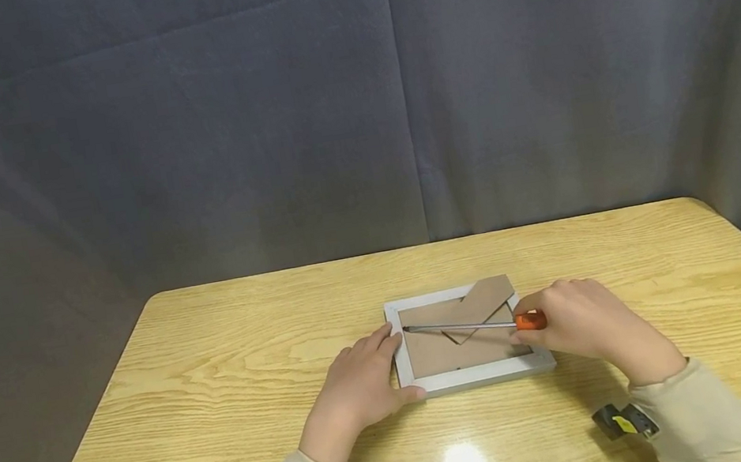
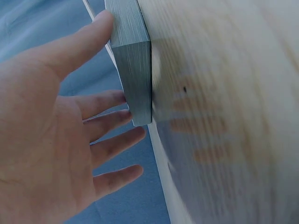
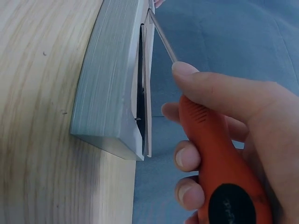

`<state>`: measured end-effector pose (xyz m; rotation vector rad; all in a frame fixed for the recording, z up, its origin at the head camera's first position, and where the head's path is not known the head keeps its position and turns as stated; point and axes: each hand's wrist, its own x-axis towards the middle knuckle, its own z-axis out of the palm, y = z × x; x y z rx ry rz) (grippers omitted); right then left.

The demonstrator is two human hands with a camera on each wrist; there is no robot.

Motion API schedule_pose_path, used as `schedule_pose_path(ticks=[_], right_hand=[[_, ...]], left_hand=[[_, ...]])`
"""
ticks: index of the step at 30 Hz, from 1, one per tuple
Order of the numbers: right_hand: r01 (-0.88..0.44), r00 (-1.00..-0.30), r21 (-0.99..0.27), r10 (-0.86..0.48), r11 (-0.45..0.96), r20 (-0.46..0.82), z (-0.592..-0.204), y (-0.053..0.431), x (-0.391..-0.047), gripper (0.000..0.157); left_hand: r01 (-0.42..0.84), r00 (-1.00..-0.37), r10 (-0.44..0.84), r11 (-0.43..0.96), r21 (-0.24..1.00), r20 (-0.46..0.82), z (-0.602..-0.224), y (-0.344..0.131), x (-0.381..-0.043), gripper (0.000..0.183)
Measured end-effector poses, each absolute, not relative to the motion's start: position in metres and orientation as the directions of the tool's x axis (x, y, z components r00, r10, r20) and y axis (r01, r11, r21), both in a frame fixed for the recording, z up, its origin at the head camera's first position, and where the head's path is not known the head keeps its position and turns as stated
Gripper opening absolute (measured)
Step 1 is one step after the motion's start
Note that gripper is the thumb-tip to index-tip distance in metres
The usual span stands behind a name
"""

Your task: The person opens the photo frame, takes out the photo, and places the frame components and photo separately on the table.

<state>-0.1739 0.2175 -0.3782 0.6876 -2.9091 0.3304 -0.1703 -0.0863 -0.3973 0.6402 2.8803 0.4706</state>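
A silvery-grey picture frame (image 1: 481, 374) lies face down on the table, its brown backing board (image 1: 432, 356) showing. Across the board slants a cardboard stand leg (image 1: 490, 296), which reaches over the far right rim. My left hand (image 1: 360, 382) rests at the frame's left side, fingertips on that rim and thumb at the near left corner; its fingers are mostly straight in the left wrist view. My right hand (image 1: 581, 319) grips a screwdriver by its orange handle (image 3: 210, 144). The metal shaft (image 1: 460, 326) runs left above the leg, its tip at the left inner edge of the frame.
The wood-grain table (image 1: 230, 348) extends around the frame on all sides. Behind it hangs a dark grey curtain (image 1: 298, 130). Black devices are strapped at both wrists, one with a yellow mark (image 1: 624, 423) at the right sleeve.
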Motion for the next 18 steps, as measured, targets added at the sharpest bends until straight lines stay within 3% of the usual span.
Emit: schedule_pose_path(ticks=[18], right_hand=[[-0.492,-0.866,-0.181,-0.459,0.851,0.199,-0.3806,0.2139,-0.1746,0.03]], left_hand=[[0.385,-0.898,0.435,0.849,0.361,-0.066,-0.3994,-0.0863,-0.1731,0.083]])
